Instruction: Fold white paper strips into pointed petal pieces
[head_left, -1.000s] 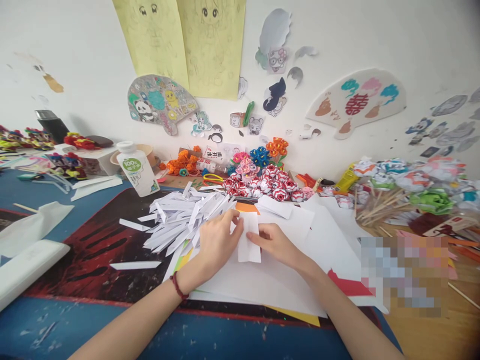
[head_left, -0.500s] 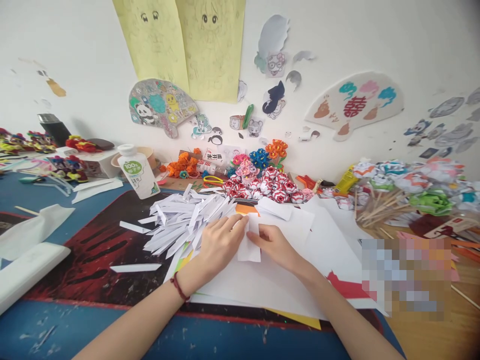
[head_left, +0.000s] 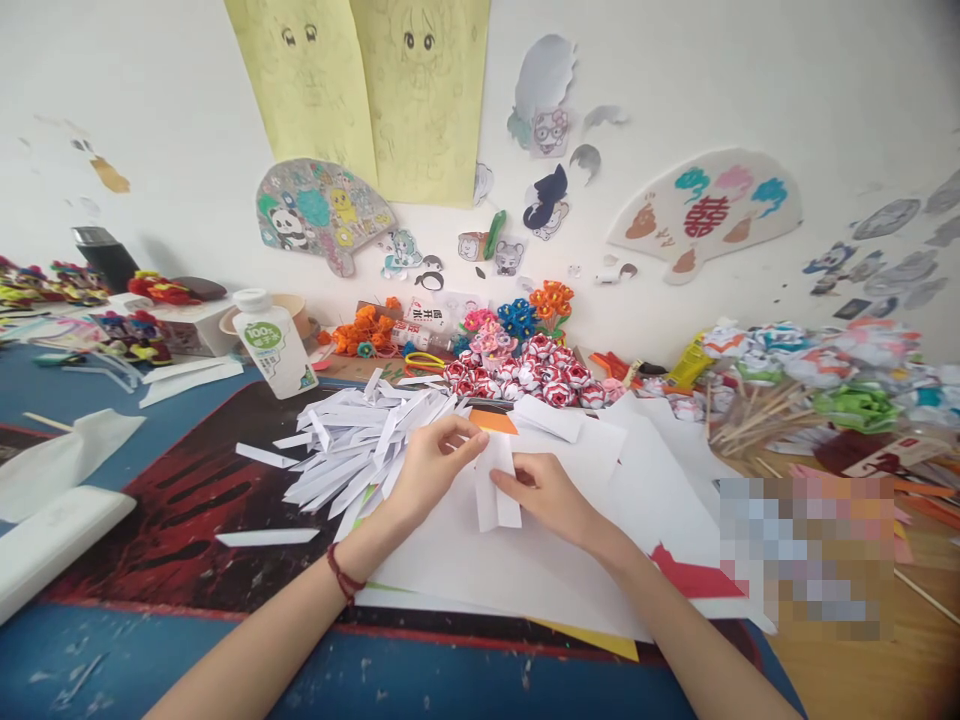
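White sheets [head_left: 547, 575]: lying smooth beneath both hands, backing the work.
Right hand [head_left: 551, 497]: curling, pinching the creased paper strip [head_left: 497, 508] between both hands, apparently steadying it.
Left hand [head_left: 431, 468]: nearly closing at its top; grip unclear.
Folded slivers [head_left: 356, 440]: heaping, pointed, beside the left hand.
Flowers [head_left: 555, 372]: clustering, ruffled, beyond.

Head-height view, forward and down

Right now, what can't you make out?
All head view:
- Left hand: whether it grips the folded paper, hidden behind its fingers
- Right-side items: under pixelated patch
- Yellow sheet: mostly covered by white paper
- White object: cut off at left edge
- Bottle: fine print too small
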